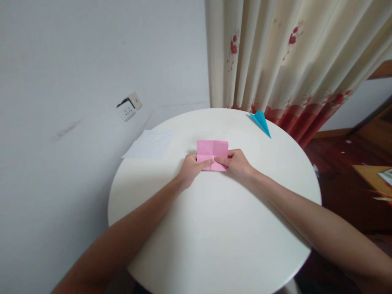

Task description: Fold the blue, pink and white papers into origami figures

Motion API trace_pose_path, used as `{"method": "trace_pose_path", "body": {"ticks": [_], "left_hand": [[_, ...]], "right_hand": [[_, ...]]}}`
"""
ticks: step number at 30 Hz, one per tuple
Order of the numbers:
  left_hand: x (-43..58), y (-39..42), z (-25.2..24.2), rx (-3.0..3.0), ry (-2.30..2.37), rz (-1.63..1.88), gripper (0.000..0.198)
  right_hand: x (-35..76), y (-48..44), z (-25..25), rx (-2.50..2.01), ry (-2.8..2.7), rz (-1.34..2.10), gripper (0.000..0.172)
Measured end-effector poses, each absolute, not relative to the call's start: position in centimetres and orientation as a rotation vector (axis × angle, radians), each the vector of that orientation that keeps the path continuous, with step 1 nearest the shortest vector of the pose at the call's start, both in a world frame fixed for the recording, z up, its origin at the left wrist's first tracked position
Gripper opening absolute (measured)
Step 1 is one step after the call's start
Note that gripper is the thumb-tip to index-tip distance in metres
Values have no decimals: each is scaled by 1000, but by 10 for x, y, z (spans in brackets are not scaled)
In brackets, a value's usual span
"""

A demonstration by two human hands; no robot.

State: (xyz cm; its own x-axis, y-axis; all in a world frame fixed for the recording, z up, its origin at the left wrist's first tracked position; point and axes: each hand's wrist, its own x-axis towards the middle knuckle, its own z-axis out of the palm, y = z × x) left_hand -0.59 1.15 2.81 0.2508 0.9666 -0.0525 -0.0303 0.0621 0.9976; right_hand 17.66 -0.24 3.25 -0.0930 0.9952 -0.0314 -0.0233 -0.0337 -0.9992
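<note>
A folded sheet of pink paper (212, 148), creased into quarters with a diagonal line on its left side, is held over the middle of the table. My left hand (191, 168) grips its left edge, the thumb lying across the front. From the right, my right hand (239, 161) pinches the paper's other side, its thumb also on the front. The two thumb tips nearly meet near the centre of the sheet. Behind the paper, most of my fingers are hidden.
The round white table (211, 228) holds a blue paper plane (261, 122) at the far right edge and white sheets (150, 144) at the far left. A wall with a socket (125, 110) stands left; a floral curtain (269, 61) hangs behind.
</note>
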Motion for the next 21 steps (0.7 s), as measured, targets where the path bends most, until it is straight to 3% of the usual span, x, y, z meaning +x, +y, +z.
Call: {"method": "trace_pose_path", "body": {"ticks": [12,21], "left_hand": [[-5,13,26,1218,988,946,50],[-11,27,24,1422,1053,1147,47]], "right_hand": [[185,6,26,-1215,-1247,1183,55],[191,13,27,-1148,-1246,1242,32]]}}
